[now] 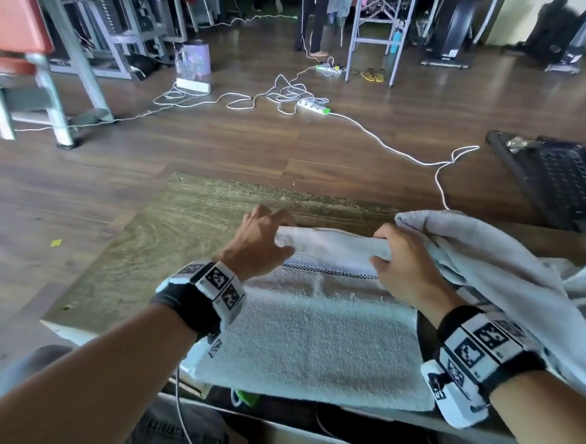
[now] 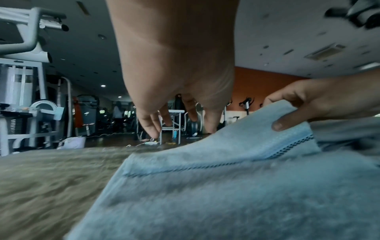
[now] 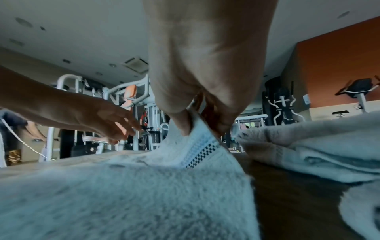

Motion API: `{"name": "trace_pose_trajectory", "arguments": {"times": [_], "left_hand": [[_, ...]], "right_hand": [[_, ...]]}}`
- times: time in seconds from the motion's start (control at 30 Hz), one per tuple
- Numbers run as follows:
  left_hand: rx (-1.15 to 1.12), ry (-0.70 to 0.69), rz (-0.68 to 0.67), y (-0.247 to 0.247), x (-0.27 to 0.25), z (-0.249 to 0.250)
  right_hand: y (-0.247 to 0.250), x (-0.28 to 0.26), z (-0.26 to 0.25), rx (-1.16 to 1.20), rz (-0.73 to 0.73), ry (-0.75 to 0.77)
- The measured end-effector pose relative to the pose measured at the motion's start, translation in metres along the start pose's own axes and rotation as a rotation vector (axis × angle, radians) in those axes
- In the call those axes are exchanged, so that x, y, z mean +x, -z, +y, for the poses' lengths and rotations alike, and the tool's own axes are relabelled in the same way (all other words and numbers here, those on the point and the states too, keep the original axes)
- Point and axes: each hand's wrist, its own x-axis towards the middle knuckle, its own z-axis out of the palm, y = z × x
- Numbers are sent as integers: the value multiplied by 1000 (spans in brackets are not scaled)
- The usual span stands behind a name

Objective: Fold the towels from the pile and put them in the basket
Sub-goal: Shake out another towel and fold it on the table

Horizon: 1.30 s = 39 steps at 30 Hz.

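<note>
A white towel [image 1: 311,328] with a dark checked stripe lies flat on the wooden table [image 1: 179,220], its far edge lifted and turned toward me. My right hand [image 1: 387,257] pinches the far right corner of the towel [image 3: 123,203] between thumb and fingers [image 3: 185,125]. At the far left corner, my left hand [image 1: 266,233] rests on the edge with fingers [image 2: 148,116] spread and nearly straight, gripping nothing. A pile of crumpled towels [image 1: 492,258] lies on the table just right of my right hand. The black basket [image 1: 561,180] stands beyond it at the right.
White cables and power strips [image 1: 311,106] trail over the wooden floor past the table's far edge. Gym machines [image 1: 70,46] stand at the far left, and a metal rack [image 1: 376,35] at the back. The table's left half shows bare wood.
</note>
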Motion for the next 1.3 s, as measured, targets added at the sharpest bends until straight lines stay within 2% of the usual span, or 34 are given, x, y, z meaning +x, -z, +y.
{"name": "trace_pose_trajectory", "arguments": {"times": [0.1, 0.17, 0.27, 0.47, 0.6, 0.8, 1.0, 1.1, 1.3], "left_hand": [[-111, -223, -11, 4, -17, 37], [-185, -344, -38, 2, -28, 60], [-194, -403, -82, -10, -33, 81], [-267, -395, 54, -32, -35, 86], [-230, -419, 58, -39, -31, 87], [-205, -443, 85, -40, -25, 86], [-170, -350, 106, -40, -28, 88], [-229, -358, 105, -39, -28, 87], [-353, -273, 85, -33, -28, 87]], "right_hand": [[14, -29, -18, 123, 10, 104], [21, -49, -28, 176, -6, 113], [29, -71, -33, 286, -30, 92], [37, -85, -18, 508, 14, 0], [28, -83, -16, 480, 7, 53], [21, -68, -13, 518, 81, 86], [12, -60, -16, 549, 74, 75], [11, -58, -17, 539, 74, 70], [10, -57, -18, 542, 94, 12]]}}
